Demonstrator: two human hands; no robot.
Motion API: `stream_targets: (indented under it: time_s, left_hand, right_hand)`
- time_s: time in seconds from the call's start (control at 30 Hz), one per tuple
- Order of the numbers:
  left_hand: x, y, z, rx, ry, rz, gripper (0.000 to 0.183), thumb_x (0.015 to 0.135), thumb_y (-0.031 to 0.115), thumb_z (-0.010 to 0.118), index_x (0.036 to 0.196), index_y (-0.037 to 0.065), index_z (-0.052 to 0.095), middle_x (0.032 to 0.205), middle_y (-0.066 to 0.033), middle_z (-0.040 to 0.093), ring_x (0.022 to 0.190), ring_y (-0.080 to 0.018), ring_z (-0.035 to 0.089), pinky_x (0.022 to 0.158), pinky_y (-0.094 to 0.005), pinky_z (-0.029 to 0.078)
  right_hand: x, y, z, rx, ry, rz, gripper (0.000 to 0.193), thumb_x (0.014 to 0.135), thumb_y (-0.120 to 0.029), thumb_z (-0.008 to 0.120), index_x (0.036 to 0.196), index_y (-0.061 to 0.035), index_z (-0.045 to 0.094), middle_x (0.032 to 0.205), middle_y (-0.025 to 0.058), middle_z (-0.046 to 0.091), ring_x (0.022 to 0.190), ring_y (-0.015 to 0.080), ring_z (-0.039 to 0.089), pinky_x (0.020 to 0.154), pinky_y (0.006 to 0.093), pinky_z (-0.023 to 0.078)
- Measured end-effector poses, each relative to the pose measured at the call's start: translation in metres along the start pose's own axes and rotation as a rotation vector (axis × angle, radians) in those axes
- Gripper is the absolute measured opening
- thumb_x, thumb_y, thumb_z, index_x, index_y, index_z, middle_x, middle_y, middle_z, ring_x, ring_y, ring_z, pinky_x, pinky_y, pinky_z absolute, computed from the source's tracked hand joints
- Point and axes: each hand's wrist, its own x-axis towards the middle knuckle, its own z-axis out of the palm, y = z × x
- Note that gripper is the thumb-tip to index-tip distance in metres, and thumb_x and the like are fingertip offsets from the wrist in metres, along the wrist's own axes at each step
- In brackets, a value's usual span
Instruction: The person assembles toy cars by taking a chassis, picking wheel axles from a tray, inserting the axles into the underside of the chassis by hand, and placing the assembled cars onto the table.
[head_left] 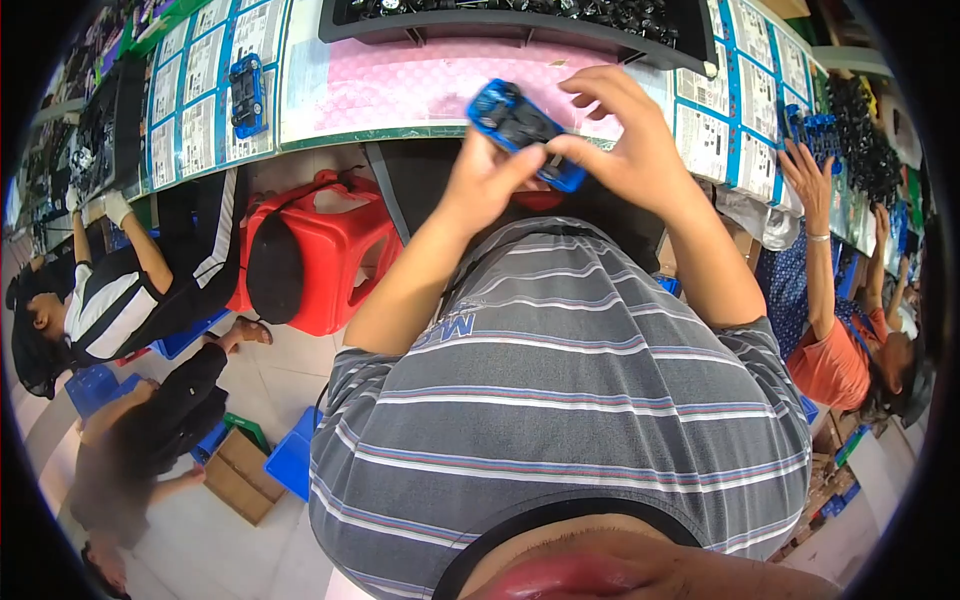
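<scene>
"Blue toy car: where is it sitting just now?"

"It is being held up in front of the person, overlapping the near edge of the worktable in this view. Its dark side, which seems to be the underside, is facing the camera."

"Which hand is holding it?"

"The left hand is gripping it from the lower-left long side, thumb lying over the near part of the body. The rest of those fingers are mostly hiding behind the car."

"And the right hand?"

"That one is spreading open, its fingers arching above the right side of the car. Its thumb is pointing at the lower-right end, close to the left thumb; whether it is pressing on the body, I cannot tell."

"How is the long axis running?"

"Slantwise, from the far left down to the near right. So the near-right end is lying closest to the right hand, and I judge that any two-handed work is hinging on that."

"What is lying around them?"

"A pink sheet is covering the tabletop beyond, a black tray of small dark parts is standing behind that, and a second blue car is resting well apart, to the left."
</scene>
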Motion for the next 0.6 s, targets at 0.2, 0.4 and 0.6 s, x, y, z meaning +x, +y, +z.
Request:
stream_targets:
  time_s: [0.2,0.4,0.6]
  left_hand:
    - [-0.005,0.042,-0.079,-0.066,0.375,0.074,0.037,0.094,0.013,0.064,0.127,0.005,0.049,0.11,-0.0055,0.062,0.096,-0.0185,0.065,0.08,-0.0369,0.056]
    - [0.002,0.083,-0.163,0.257,0.727,0.074,0.042,0.094,0.016,0.067,0.129,0.0,0.052,0.096,-0.0029,0.062,0.08,-0.0106,0.058,0.065,-0.0265,0.05]
    - [0.016,0.089,-0.208,0.369,0.906,0.05,0.045,0.096,0.02,0.064,0.13,-0.008,0.054,0.095,-0.0068,0.065,0.072,-0.011,0.057,0.061,-0.0275,0.049]
  right_hand:
    - [-0.027,0.114,-0.014,-0.254,0.281,0.126,0.028,0.079,-0.017,0.078,0.099,-0.0004,0.068,0.09,0.0133,0.067,0.079,0.0268,0.067,0.072,0.0331,0.054]
    - [-0.026,0.134,-0.011,-0.57,0.302,0.122,0.012,0.08,-0.01,0.068,0.089,-0.0014,0.064,0.082,0.0162,0.061,0.074,0.0347,0.061,0.068,0.0436,0.05]
    - [-0.03,0.128,-0.011,-0.476,0.302,0.158,0.014,0.08,-0.01,0.068,0.091,-0.0012,0.066,0.081,0.016,0.061,0.075,0.034,0.061,0.068,0.0427,0.05]
